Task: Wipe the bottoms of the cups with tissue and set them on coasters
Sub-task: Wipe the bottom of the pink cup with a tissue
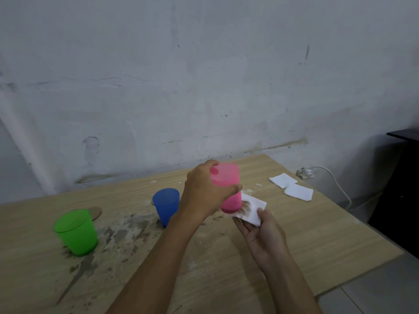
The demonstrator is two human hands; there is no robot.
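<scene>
My left hand (204,191) grips a pink cup (229,189) around its upper wall and holds it upright above the table. Its bottom touches a white tissue (252,208) with a brown smear. My right hand (264,236) holds that tissue palm up, the thumb pinching it from above. A blue cup (165,205) stands on the table left of my left wrist. Further left stands a green cup (77,232). A brown coaster (96,213) peeks out behind the green cup, and the edge of another shows behind the blue one.
The wooden table (317,234) is dirty with grey-brown smears around the green and blue cups. Two folded clean tissues (291,186) lie at the far right. A white cable and plug (306,173) hang by the wall. Dark furniture (403,177) stands at the right.
</scene>
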